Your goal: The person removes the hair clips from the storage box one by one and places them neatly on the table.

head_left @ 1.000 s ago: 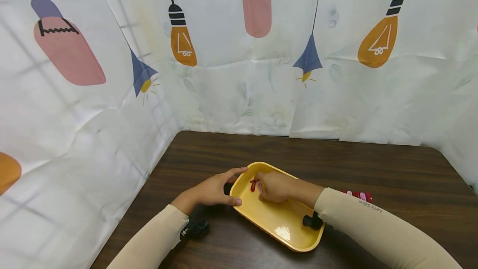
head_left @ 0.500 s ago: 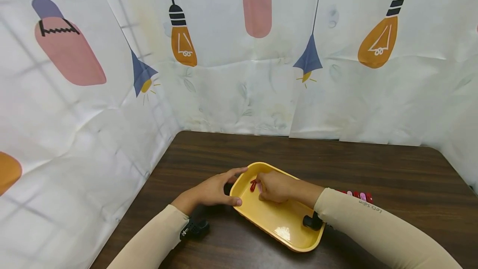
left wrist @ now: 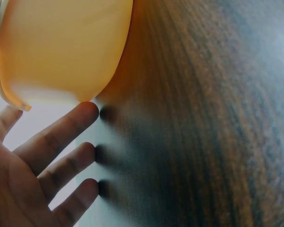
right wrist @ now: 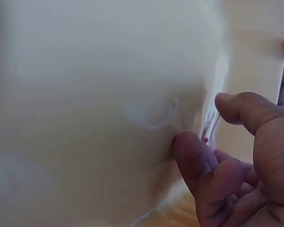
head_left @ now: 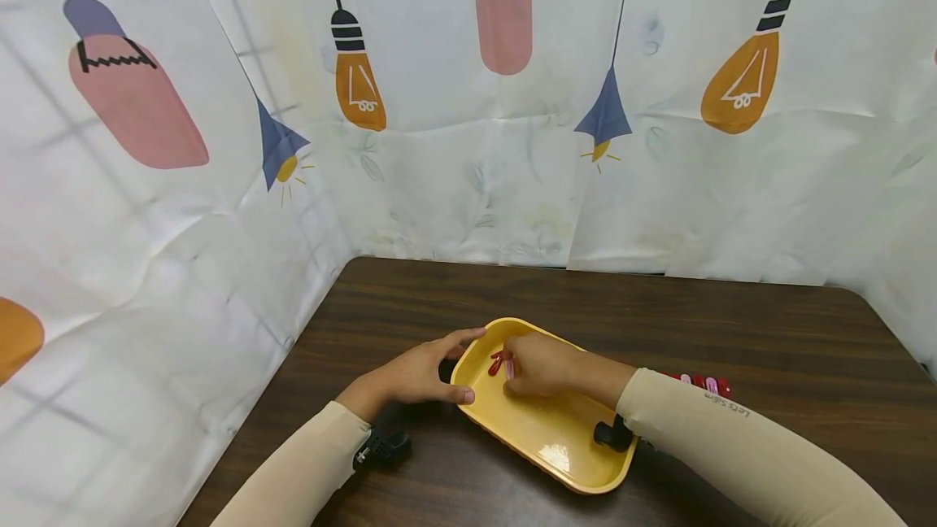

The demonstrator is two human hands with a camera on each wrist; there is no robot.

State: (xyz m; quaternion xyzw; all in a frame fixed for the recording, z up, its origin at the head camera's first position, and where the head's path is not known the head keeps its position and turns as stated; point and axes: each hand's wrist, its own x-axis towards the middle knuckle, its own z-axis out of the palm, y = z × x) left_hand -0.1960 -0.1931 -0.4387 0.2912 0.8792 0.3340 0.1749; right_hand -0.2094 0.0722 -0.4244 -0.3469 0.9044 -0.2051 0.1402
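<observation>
A yellow plastic tray (head_left: 542,429) stands slantwise on the dark wooden table. My left hand (head_left: 420,371) rests against its far left end, fingers spread and fairly straight, thumb over the rim; in the left wrist view two fingertips touch the tray (left wrist: 66,52). My right hand (head_left: 542,364) reaches inside, its thumb and forefinger at the two ends of a small pink hair clip (head_left: 508,369); the other fingers are curled. Beside it on the tray floor lies a red hair clip (head_left: 494,367). In the right wrist view the clip is blurred between the fingertips.
Several red and pink hair clips (head_left: 711,385) lie in a row on the table (head_left: 454,291), right of the tray, partly hidden by the right sleeve (head_left: 732,437). A printed cloth (head_left: 454,185) hangs behind the table and along its left side.
My right fingers have shifted slightly around the pink hair clip, and the red one has turned a little. The left hand and the tray have not moved.
</observation>
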